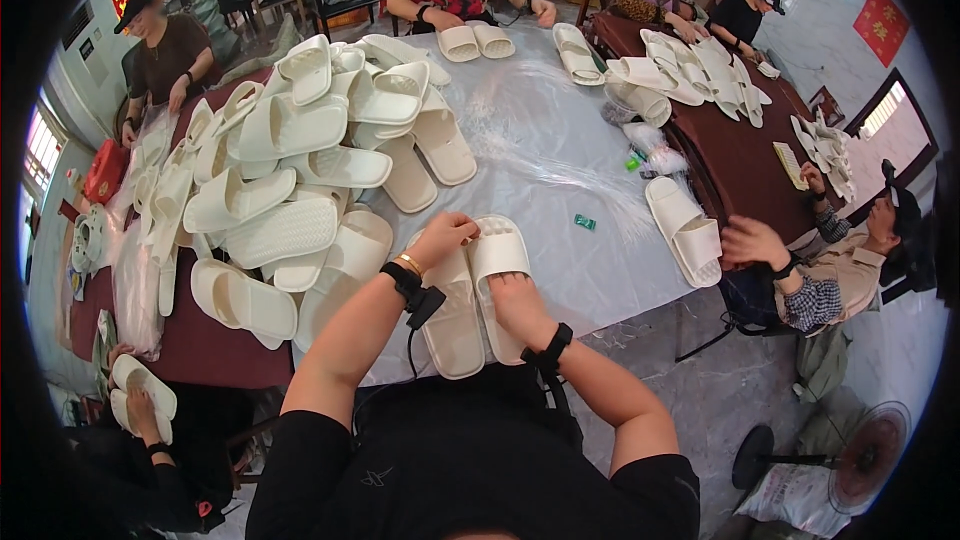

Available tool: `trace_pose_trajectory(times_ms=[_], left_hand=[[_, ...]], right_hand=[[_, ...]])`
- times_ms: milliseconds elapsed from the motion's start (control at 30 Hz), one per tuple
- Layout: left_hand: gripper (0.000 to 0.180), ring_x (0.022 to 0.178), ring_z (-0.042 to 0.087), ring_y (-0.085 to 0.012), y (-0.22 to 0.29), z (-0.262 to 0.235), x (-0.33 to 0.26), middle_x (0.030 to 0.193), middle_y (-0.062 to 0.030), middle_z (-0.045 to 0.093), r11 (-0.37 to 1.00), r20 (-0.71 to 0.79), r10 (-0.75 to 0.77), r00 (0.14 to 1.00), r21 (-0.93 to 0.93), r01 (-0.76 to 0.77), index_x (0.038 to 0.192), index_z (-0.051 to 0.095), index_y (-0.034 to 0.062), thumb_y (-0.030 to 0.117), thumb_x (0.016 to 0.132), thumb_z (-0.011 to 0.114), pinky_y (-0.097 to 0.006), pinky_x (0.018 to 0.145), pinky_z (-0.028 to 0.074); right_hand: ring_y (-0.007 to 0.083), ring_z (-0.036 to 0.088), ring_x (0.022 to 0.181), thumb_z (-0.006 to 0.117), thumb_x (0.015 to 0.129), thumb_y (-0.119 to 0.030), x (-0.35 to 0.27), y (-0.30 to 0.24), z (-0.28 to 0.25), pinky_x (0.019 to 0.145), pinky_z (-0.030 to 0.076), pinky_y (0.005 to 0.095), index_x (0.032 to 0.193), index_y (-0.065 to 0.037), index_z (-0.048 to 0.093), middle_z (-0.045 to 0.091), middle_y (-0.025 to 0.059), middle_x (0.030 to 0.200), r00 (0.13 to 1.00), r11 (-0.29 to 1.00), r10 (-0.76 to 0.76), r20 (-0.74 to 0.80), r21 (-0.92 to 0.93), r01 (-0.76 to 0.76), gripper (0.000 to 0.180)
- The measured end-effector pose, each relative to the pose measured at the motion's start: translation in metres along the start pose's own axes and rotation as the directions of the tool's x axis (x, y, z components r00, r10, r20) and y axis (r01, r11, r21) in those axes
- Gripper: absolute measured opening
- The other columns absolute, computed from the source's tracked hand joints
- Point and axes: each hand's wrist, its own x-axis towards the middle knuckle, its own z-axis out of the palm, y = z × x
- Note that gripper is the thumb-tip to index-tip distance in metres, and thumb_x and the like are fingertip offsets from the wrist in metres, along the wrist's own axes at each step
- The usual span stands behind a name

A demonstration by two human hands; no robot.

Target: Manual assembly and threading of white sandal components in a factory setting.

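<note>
Table covered in clear plastic sheet (pixel 560 140) fills frame centre. Heap of cream foam slide sandals (pixel 300 160) sits upper left. Pair of cream foam slides (pixel 475 300) lies lower centre, side by side. Left hand (pixel 440 237) curls over the left slide's top end; right hand (pixel 517 302) presses flat on right slide. Small green packet (pixel 585 222) right of them.

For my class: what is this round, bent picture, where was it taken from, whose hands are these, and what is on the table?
It is one picture from a wide fisheye camera worn on a person's head, looking down; the lens bends straight edges. The bare arms from below are the wearer's. The left hand grips the top end of the left slipper; the right hand is tucked into the strap of the right slipper. Both lie on a clear plastic sheet. A pile of cream slippers lies to the left. Other people sit around.
</note>
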Motion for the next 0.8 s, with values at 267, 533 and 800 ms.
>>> trace_pose_trajectory(times_ms=[267,533,800], left_hand=[[0.025,0.081,0.058,-0.0124,-0.008,0.005,0.003,0.09,-0.0055,0.065,0.985,-0.039,-0.005,0.999,-0.175,-0.002,0.096,0.065,-0.0023,0.02,0.091,0.054,-0.025,0.077,0.047],[0.024,0.079,0.059,-0.0136,-0.016,0.0,0.006,0.092,-0.0082,0.066,0.987,-0.048,-0.008,0.999,-0.162,0.0,0.097,0.064,-0.0038,0.017,0.092,0.054,-0.027,0.076,0.049],[0.023,0.08,0.059,-0.0134,-0.022,0.0,0.008,0.091,-0.0073,0.065,0.983,-0.05,-0.014,0.999,-0.183,0.005,0.097,0.065,-0.0034,0.017,0.091,0.056,-0.026,0.076,0.048]], right_hand=[[0.0365,0.056,0.09,0.053,0.075,-0.003,0.003,0.004,0.018,0.08,0.045,0.0442,0.096,0.003,0.055,0.058,0.0223,0.093,0.983,0.979,0.184,-0.027,0.098,-0.18,0.021],[0.0396,0.055,0.084,0.052,0.077,-0.003,-0.037,-0.024,-0.045,0.078,0.044,0.0471,0.09,0.004,0.055,0.059,0.0229,0.087,0.973,0.956,0.224,0.052,0.185,-0.23,0.015],[0.0406,0.055,0.083,0.051,0.078,-0.006,-0.062,-0.024,-0.042,0.075,0.044,0.0483,0.086,0.004,0.056,0.059,0.024,0.084,0.972,0.942,0.214,0.094,0.245,-0.23,0.013]])
